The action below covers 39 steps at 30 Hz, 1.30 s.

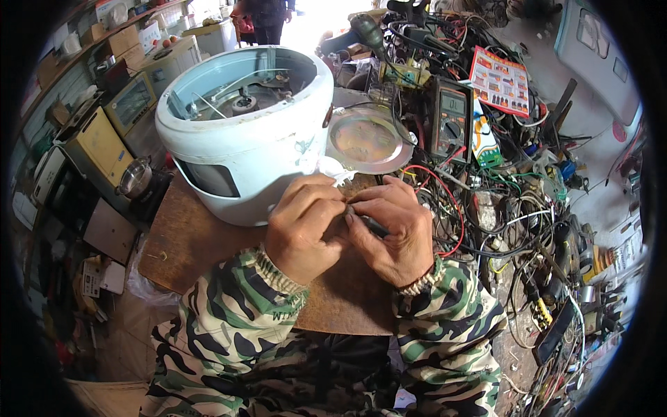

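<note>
Close together over the brown wooden tabletop (pixel 351 295), both my hands work with fingers bent and closed. My left hand (pixel 304 221) is curled, and what its fingertips pinch is hidden. A dark, handle-like piece (pixel 375 226) shows in the grip of my right hand (pixel 394 235); its kind cannot be made out. Just beyond my fingertips is a small white plastic part (pixel 333 169). Behind my left hand stands a pale, round appliance housing (pixel 243 149), open at the top, with wires and metal parts inside. A round metal plate (pixel 372 147) lies to its right.
A multimeter (pixel 451 121) with red and black leads stands among heaped cables and tools on the right. A printed sheet (pixel 500 82) leans over the heap. At the left are a yellow-fronted appliance (pixel 104 149) and a steel pot (pixel 135 177). A person (pixel 269 21) stands far off.
</note>
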{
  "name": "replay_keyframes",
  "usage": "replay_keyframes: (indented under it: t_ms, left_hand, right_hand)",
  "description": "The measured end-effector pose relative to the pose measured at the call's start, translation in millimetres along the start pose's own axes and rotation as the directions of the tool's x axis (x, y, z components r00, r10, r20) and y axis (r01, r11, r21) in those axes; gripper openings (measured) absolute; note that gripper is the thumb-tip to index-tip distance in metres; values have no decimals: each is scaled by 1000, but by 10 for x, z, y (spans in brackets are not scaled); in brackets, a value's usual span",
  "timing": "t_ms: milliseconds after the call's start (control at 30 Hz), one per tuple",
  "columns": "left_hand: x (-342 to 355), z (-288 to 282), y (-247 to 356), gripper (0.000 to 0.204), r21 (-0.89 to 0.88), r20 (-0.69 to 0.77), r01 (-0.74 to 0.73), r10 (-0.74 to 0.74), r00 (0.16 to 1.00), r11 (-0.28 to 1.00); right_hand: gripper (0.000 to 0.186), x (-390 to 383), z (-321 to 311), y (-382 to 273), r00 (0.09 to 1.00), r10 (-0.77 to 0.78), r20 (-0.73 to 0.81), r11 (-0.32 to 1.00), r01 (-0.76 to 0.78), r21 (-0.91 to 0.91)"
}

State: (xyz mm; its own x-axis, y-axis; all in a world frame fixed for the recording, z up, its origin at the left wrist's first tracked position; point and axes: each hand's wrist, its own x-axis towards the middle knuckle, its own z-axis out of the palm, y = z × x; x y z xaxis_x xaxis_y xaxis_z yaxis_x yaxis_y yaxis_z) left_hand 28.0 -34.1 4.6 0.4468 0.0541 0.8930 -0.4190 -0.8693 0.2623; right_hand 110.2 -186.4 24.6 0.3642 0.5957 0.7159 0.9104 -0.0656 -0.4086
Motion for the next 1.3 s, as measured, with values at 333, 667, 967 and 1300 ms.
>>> replay_keyframes:
  t_ms: [333,667,967,1300]
  left_hand:
    - [-19,-121,-156,23,-285,67,322,-316,946,903]
    - [12,-188,-144,21,-362,330,626,-533,779,691]
    - [-13,-262,-145,23,-288,373,717,-615,694,635]
    - [10,-285,-184,21,-372,516,822,-641,569,430]
  right_hand:
    - [16,83,-574,441,823,558,-107,753,-447,483]
    - [15,-53,-22,937,935,167,311,984,-138,-114]
    - [16,50,195,949,888,180,423,967,-81,-241]
    - [9,66,278,996,873,186,450,958,-59,-282]
